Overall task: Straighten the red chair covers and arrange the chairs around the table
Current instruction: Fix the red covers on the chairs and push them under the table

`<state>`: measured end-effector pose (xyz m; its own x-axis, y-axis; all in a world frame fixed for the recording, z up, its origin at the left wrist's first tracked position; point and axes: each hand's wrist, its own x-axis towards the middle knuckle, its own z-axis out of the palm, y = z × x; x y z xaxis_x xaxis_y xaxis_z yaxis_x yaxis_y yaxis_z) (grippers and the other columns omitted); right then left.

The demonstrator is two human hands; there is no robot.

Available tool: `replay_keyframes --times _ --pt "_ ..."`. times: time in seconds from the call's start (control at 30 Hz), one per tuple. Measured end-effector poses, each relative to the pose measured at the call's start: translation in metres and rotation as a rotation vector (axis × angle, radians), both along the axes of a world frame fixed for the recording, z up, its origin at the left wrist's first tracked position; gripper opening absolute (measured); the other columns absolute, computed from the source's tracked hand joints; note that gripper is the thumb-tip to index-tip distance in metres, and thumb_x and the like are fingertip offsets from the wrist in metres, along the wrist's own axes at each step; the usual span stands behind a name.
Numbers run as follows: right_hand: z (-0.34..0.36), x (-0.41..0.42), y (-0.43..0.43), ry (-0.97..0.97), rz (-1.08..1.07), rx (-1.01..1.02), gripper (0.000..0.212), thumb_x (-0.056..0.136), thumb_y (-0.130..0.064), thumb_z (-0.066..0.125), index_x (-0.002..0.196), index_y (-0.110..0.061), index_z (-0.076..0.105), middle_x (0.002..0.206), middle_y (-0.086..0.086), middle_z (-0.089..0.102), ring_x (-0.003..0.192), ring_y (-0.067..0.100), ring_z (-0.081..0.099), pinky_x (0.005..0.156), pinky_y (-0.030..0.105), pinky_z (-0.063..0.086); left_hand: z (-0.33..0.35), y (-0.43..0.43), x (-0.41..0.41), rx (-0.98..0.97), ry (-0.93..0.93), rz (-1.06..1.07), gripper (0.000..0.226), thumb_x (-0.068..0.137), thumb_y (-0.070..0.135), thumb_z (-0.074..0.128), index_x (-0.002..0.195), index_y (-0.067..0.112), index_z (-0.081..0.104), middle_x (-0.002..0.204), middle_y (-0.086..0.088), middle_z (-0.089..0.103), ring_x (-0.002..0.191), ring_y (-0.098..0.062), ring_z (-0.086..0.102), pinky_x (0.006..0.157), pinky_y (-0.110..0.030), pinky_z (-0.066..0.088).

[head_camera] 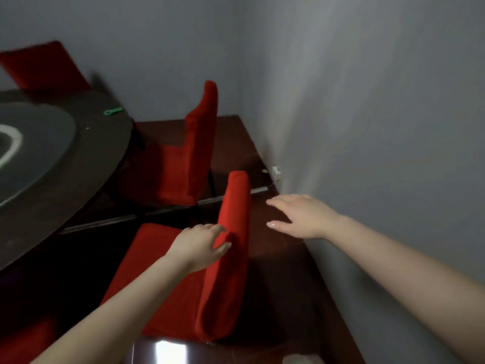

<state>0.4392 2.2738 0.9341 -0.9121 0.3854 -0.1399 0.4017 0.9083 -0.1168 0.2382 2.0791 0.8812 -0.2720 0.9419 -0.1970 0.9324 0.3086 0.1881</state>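
Inside left grip (198, 245), bunched chair cover (234, 206)

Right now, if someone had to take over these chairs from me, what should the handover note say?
Left grip: pinches a bunched fold of the red cover at the top of the nearest chair.
Right grip: open, fingers spread, in the air on the wall side of that backrest, touching nothing.
Things: the nearest chair faces the round table but seems to stand off from it. The second chair sits close to the table edge. The third chair is on the far side, blurred.
Done: the second chair's cover looks smooth.
Left: smooth out the fold, then push the nearest chair in.
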Motion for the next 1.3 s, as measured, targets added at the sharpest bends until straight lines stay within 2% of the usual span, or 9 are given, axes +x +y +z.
replay_keyframes --times 0.33,0.43,0.5,0.57,0.67,0.8,0.93,1.1,1.3 --pt "-0.033 -0.096 0.052 -0.063 0.54 0.012 0.07 0.091 -0.067 0.04 0.144 -0.023 0.042 0.147 -0.001 0.048 0.135 0.021 0.043 0.111 0.039 0.035 -0.013 0.002 0.042 0.012 -0.092 0.554 0.049 0.095 0.061 0.041 0.128 0.029 0.055 0.125 0.005 0.064 0.115 -0.019 0.06 0.091 -0.036 0.049" --pt "-0.054 -0.108 0.063 -0.099 0.595 0.006 0.066 0.092 -0.066 0.041 0.142 -0.023 0.046 0.148 0.0 0.046 0.136 0.021 0.041 0.112 0.036 0.032 -0.026 0.006 0.074 -0.047 0.037 0.679 0.042 0.098 0.06 0.033 0.113 0.029 0.057 0.114 0.003 0.068 0.108 -0.023 0.063 0.085 -0.037 0.043" --pt "-0.066 -0.115 0.065 -0.049 0.673 0.119 0.06 0.094 -0.063 0.038 0.137 -0.024 0.051 0.142 0.0 0.051 0.13 0.022 0.045 0.11 0.037 0.032 -0.037 0.008 0.095 -0.067 0.053 0.83 0.043 0.101 0.057 0.027 0.102 0.026 0.057 0.107 -0.001 0.069 0.103 -0.027 0.064 0.079 -0.037 0.04" --pt "-0.071 -0.124 0.06 -0.015 0.741 0.214 0.057 0.096 -0.061 0.032 0.13 -0.023 0.057 0.13 0.0 0.057 0.123 0.024 0.049 0.107 0.038 0.033 -0.047 0.01 0.115 0.029 -0.02 1.035 0.043 0.103 0.055 0.026 0.089 0.025 0.054 0.099 -0.001 0.068 0.097 -0.027 0.065 0.075 -0.036 0.042" --pt "-0.07 -0.137 0.05 -0.075 0.764 0.202 0.058 0.098 -0.059 0.027 0.118 -0.02 0.064 0.118 0.003 0.062 0.114 0.025 0.055 0.098 0.038 0.04 -0.054 0.017 0.136 0.131 0.015 1.255 0.044 0.104 0.05 0.026 0.084 0.023 0.055 0.094 0.002 0.066 0.092 -0.025 0.065 0.079 -0.037 0.046" --pt "-0.075 -0.146 0.047 -0.075 0.744 0.216 0.061 0.099 -0.058 0.025 0.113 -0.015 0.066 0.114 0.006 0.063 0.108 0.027 0.057 0.091 0.04 0.041 -0.056 0.024 0.138 0.1 0.066 1.329 0.047 0.104 0.049 0.025 0.095 0.023 0.063 0.1 0.001 0.066 0.097 -0.027 0.064 0.084 -0.039 0.044" --pt "-0.085 -0.145 0.05 -0.017 0.729 0.207 0.06 0.098 -0.057 0.026 0.11 -0.015 0.066 0.113 0.005 0.064 0.108 0.027 0.056 0.092 0.042 0.04 -0.059 0.024 0.143 -0.002 0.2 1.362 0.052 0.102 0.049 0.021 0.098 0.026 0.067 0.097 0.001 0.069 0.092 -0.027 0.065 0.076 -0.038 0.042" --pt "-0.096 -0.134 0.049 0.015 0.712 0.198 0.059 0.096 -0.059 0.027 0.105 -0.016 0.066 0.106 0.004 0.066 0.104 0.026 0.056 0.089 0.041 0.04 -0.066 0.012 0.142 0.026 0.315 1.226 0.055 0.096 0.047 0.022 0.072 0.024 0.065 0.073 0.0 0.068 0.067 -0.029 0.066 0.059 -0.036 0.044" --pt "-0.113 -0.133 0.039 0.16 0.686 0.12 0.048 0.089 -0.061 0.025 0.068 -0.025 0.049 0.072 -0.006 0.06 0.077 0.021 0.055 0.069 0.037 0.036 -0.078 -0.019 0.125 0.123 0.463 1.117 0.044 0.092 0.042 0.04 0.058 0.021 0.059 0.056 0.0 0.059 0.048 -0.029 0.058 0.047 -0.035 0.044"
